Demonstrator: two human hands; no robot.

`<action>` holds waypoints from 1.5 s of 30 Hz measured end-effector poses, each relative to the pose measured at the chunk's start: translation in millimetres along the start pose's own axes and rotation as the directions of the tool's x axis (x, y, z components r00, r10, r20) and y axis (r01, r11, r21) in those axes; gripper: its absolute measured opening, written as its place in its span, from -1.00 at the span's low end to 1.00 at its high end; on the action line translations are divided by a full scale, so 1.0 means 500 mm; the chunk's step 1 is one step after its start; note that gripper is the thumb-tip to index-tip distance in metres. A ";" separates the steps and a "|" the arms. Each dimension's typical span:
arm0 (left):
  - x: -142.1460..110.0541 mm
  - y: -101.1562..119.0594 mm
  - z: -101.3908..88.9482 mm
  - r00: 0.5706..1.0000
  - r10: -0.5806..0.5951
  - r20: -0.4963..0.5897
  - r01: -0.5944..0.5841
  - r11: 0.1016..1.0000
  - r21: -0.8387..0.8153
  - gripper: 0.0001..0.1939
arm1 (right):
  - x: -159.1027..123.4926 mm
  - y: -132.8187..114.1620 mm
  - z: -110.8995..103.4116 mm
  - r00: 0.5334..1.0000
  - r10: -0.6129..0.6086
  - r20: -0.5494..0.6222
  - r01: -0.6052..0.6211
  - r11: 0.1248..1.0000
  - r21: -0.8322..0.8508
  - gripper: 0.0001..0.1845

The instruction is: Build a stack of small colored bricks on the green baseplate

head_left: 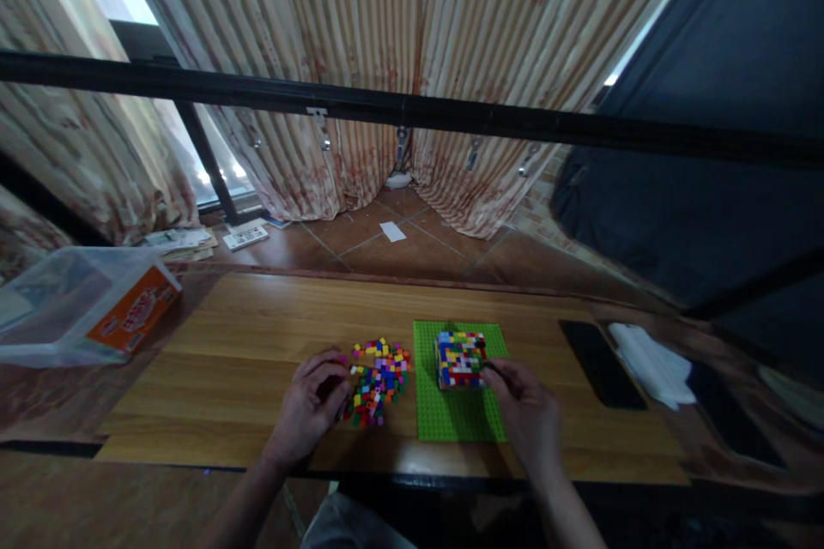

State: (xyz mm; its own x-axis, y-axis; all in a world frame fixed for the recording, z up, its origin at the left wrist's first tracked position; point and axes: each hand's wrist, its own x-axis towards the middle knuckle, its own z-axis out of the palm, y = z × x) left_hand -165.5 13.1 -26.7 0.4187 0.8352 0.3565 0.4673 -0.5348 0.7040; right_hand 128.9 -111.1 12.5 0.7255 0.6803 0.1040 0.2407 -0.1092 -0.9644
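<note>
A box-shaped build of multicoloured toy bricks (460, 360) stands on a green studded baseplate (460, 420). My right hand (531, 412) is at the build's right side, thumb and fingers pinched together against it; whatever they grip is too small and dark to make out. Left of the baseplate lies a loose pile of small coloured bricks (379, 382). My left hand (312, 403) rests at the left edge of this pile, its fingers curved and the thumb apart from them, with no held brick visible.
The wooden tabletop (257, 326) carries a dark flat slab (602, 364) on the right, beside a white cloth-like item (650, 364). A clear plastic bin (70, 274) with an orange label stands at the left. A black bar (412, 107) crosses in front of the curtains (360, 17).
</note>
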 end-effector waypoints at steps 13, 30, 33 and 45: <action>0.004 0.001 0.000 1.000 0.022 0.000 -0.022 1.000 0.014 -0.87 | 0.074 0.058 0.019 0.998 0.060 -0.021 -0.055 0.982 0.183 -0.75; 0.005 -0.002 0.001 1.000 0.018 0.001 -0.018 0.999 0.040 -0.87 | 0.086 0.060 0.037 0.970 0.242 -0.006 -0.218 0.884 0.413 -0.75; 0.003 -0.009 0.004 1.000 0.030 0.004 -0.030 0.999 0.031 -0.87 | 0.085 0.057 0.040 0.968 0.249 -0.009 -0.224 0.882 0.414 -0.76; 0.007 -0.001 0.001 0.999 0.042 -0.004 -0.042 0.998 0.038 -0.86 | 0.086 0.057 0.048 0.975 0.219 -0.040 -0.190 0.911 0.367 -0.74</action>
State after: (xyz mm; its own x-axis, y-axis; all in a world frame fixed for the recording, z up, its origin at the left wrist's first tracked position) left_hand -163.7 16.0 -26.1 0.4347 0.8124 0.3886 0.4787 -0.5739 0.6644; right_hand 151.7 -67.6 -16.3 0.7858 0.6103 -0.1003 -0.1551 0.0375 -0.9872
